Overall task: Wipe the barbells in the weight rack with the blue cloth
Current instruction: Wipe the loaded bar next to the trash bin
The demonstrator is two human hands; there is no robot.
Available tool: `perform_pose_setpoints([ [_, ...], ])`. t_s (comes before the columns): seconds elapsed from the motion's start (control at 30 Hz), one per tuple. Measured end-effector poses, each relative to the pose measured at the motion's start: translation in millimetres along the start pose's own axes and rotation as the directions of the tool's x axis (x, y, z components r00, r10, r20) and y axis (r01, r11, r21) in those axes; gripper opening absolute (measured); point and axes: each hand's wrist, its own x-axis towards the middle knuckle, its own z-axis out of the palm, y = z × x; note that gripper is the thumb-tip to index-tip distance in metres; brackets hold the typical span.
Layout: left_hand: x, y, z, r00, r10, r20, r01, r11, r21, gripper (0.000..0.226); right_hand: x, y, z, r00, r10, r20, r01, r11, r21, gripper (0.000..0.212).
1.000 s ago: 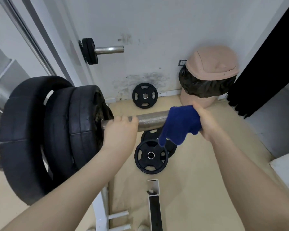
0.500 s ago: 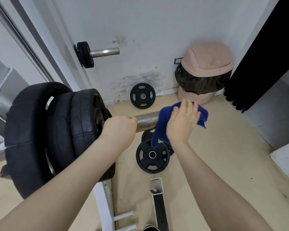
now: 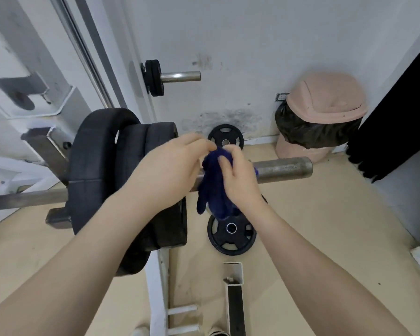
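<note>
A steel barbell (image 3: pixel 284 169) rests across the white rack, its bare sleeve end pointing right. Three black plates (image 3: pixel 121 170) sit on it at the left. The blue cloth (image 3: pixel 215 187) hangs bunched in front of the bar, just right of the plates. My right hand (image 3: pixel 240 180) grips the cloth with curled fingers. My left hand (image 3: pixel 170 168) is at the cloth's upper left edge, fingertips pinching it, and no longer holds the bar. The stretch of bar behind both hands is hidden.
A second barbell end (image 3: pixel 177 76) with small plates sticks out higher on the rack. Loose black plates lie on the floor (image 3: pixel 230 232) and lean on the wall (image 3: pixel 226 140). A pink lidded bin (image 3: pixel 323 112) stands at the right. A white rack foot (image 3: pixel 233 282) lies below.
My left hand let go of the bar and came to the cloth. My right hand moved left off the bar's end, bunching the cloth between both hands. The view shifted, showing the bar's end.
</note>
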Motion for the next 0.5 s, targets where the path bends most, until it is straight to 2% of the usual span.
perform_pose_setpoints([
  [0.03, -5, -3, -1, 1.0, -0.009, -0.011, 0.009, 1.0, 0.01, 0.039, 2, -13, -6, 0.993, 0.114, 0.031, -0.118, 0.958, 0.259, 0.012],
  [0.07, -10, -5, 0, 0.999, -0.022, -0.023, 0.022, 1.0, 0.001, 0.039, 1, -25, -11, 0.985, 0.17, 0.027, -0.165, 0.887, 0.432, 0.009],
  [0.17, -27, -8, -1, 0.995, -0.065, -0.074, 0.052, 0.986, -0.16, 0.045, -11, -58, -20, 0.98, 0.161, 0.118, -0.195, 0.651, 0.734, 0.006],
  [0.23, -39, -10, -9, 0.985, -0.12, -0.125, 0.068, 0.929, -0.363, 0.045, -22, -78, -17, 0.97, 0.089, 0.228, -0.24, 0.523, 0.818, 0.008],
  [0.37, -67, -30, -37, 0.968, -0.196, -0.154, 0.073, 0.813, -0.578, 0.026, -35, -118, 4, 0.897, 0.05, 0.438, -0.432, 0.306, 0.849, 0.064],
  [0.43, -86, -48, -53, 0.955, -0.23, -0.189, 0.062, 0.775, -0.629, 0.022, -43, -140, 24, 0.862, 0.024, 0.506, -0.496, 0.251, 0.832, 0.08],
  [0.5, -113, -70, -67, 0.942, -0.269, -0.202, 0.064, 0.733, -0.678, 0.022, -53, -167, 50, 0.845, -0.009, 0.535, -0.515, 0.259, 0.817, 0.074],
])
